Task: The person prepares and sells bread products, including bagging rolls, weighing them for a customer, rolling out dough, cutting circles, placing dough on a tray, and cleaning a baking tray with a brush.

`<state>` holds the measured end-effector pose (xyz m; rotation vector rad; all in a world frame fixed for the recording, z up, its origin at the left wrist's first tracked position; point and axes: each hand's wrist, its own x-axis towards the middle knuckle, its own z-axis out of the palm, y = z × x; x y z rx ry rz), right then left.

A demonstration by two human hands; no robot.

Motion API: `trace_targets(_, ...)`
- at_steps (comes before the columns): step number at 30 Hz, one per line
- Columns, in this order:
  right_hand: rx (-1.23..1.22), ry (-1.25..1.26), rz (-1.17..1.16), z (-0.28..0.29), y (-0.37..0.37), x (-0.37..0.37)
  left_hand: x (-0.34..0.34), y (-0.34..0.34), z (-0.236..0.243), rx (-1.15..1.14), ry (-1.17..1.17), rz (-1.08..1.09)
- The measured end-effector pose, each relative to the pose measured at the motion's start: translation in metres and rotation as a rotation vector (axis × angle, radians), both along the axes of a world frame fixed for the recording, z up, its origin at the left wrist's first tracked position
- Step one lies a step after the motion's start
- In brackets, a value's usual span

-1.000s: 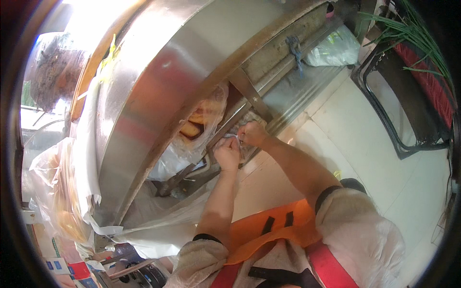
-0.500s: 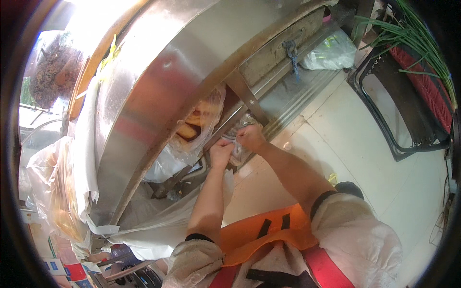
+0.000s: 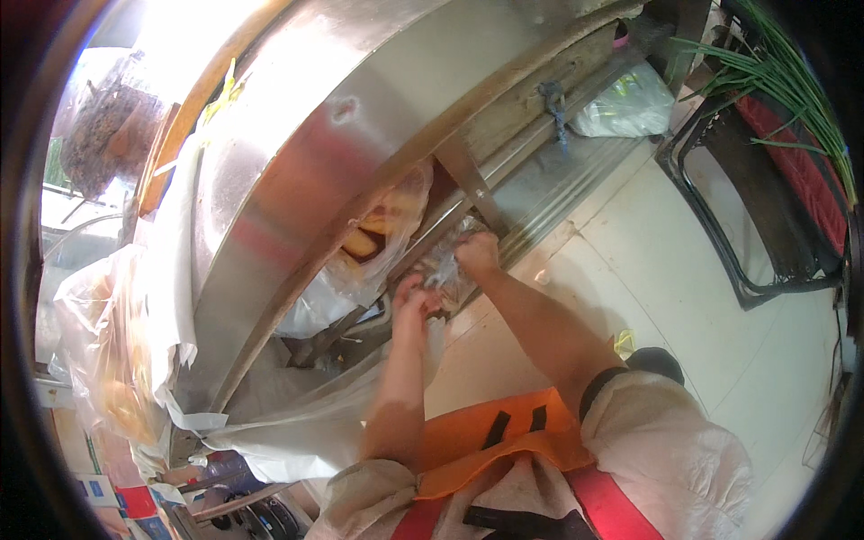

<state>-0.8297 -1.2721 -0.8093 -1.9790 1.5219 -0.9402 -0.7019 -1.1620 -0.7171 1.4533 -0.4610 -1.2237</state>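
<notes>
In the head view, my right hand (image 3: pixel 478 251) is closed on the top of a small clear plastic bag (image 3: pixel 446 270) with pale, indistinct contents, at a low ledge under the steel counter (image 3: pixel 319 135). Lower and to the left, my left hand (image 3: pixel 415 297) touches or lies beside that bag's lower part, its fingers loosened and apart. Just above and left of both hands is a larger translucent bag (image 3: pixel 378 225) holding golden-brown food pieces. A crumpled white plastic bag (image 3: pixel 315 306) lies below that one, and plastic sheeting (image 3: pixel 270 441) drapes beside my left forearm.
A black-framed chair (image 3: pixel 756 283) with a red backing stands right, long green stalks (image 3: pixel 792 117) over it. A white bag (image 3: pixel 621 108) and blue cord (image 3: pixel 554 112) sit along the lower rail. Hanging bags (image 3: pixel 103 333) crowd the left. Pale floor tiles (image 3: pixel 684 360) lie below.
My left fingers have loosened from a closed grip beside my right hand and spread apart slightly lower. My right hand stays closed, now a little higher and right relative to my left.
</notes>
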Motion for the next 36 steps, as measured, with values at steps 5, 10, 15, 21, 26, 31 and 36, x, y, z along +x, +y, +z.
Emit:
trace_targets(5, 0.568, -0.744, -0.165, 0.009, 0.009, 0.007, -0.011, 0.020, 0.006, 0.033, -0.211, 0.019)
trace_targets(10, 0.368, -0.417, 0.014, -0.004, 0.048, 0.000, -0.039, -0.016, -0.003, -0.081, -1.423, -0.183)
trace_targets(15, 1.115, -0.109, 0.479, 0.044, 0.047, -0.027, -0.030, -0.010, -0.017, 0.001, -1.519, -0.468)
trace_targets(21, 0.551, 0.413, 0.321, -0.004, 0.027, -0.048, 0.013, 0.031, -0.030, 0.268, -1.502, -0.269)
trace_targets(26, 0.296, 0.389, 0.467, 0.078, 0.063, -0.008, 0.036, 0.055, -0.035, 0.296, -0.041, 0.463)
trace_targets(31, 0.343, 0.290, 0.377, 0.076, 0.086, 0.040, 0.039, 0.067, -0.037, 0.038, 0.258, 0.455)
trace_targets(36, 0.107, 0.705, 0.461, 0.074, 0.107, 0.070, 0.009, 0.081, -0.010, 0.025, 0.174, 0.475)
